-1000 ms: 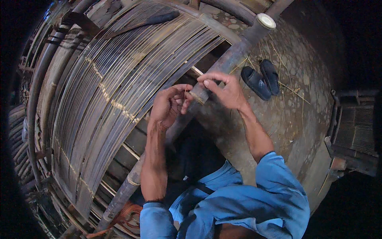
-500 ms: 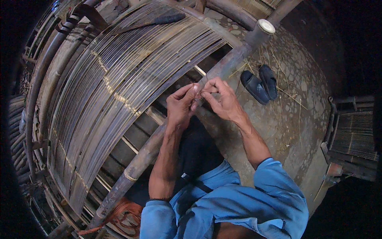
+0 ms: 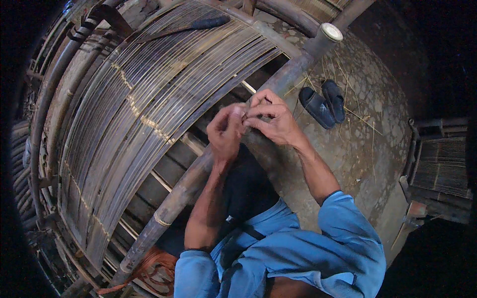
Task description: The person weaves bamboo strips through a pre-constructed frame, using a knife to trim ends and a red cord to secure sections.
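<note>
My left hand [image 3: 226,133] and my right hand [image 3: 274,119] meet fingertip to fingertip just above a thick bamboo pole [image 3: 179,196] that runs diagonally from upper right to lower left. Both hands pinch a thin pale strip [image 3: 245,115] between thumb and fingers; it is mostly hidden by the fingers. To the left of the hands lies a wide curved mat of long thin bamboo slats [image 3: 149,99], bound with pale cross ties. My blue sleeves come in from the lower edge.
A pair of dark sandals [image 3: 324,103] lies on the stone floor [image 3: 367,149] right of the pole, among loose straws. A dark-handled tool [image 3: 208,23] rests on the mat's far end. Orange cord [image 3: 154,272] is at the pole's near end. Stacked slats [image 3: 442,164] stand at right.
Both hands have drawn closer together over the pole, fingertips now touching. The view has shifted slightly, so the hands sit a little lower and nearer.
</note>
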The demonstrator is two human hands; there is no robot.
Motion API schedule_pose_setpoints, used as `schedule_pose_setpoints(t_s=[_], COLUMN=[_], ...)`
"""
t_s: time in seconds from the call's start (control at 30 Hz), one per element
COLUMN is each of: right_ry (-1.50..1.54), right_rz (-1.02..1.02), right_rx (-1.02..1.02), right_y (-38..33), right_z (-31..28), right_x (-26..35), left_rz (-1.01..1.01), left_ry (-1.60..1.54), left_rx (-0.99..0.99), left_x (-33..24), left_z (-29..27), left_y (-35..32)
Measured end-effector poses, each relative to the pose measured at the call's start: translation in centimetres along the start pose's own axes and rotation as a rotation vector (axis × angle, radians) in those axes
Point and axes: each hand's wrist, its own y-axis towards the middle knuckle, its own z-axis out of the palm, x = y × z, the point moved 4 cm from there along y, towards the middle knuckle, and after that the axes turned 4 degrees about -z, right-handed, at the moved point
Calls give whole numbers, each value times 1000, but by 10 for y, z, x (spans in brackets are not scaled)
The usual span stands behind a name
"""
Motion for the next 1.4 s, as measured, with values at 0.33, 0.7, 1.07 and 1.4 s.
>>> schedule_pose_setpoints(t_s=[0.33,0.7,1.07,1.4], right_ry=[83,75,428,206], right_rz=[107,343,434,374], right_rx=[-177,-143,-32,-58], right_y=[5,1,-2,-4], right_z=[0,8,9,2], right_x=[-8,-13,-35,-31], left_rz=[-493,-234,502,264], left_ry=[-324,10,522,381], left_rx=[400,275,-10,-56], left_x=[28,8,-6,3], left_z=[2,4,2,1], left_y=[25,8,3,5])
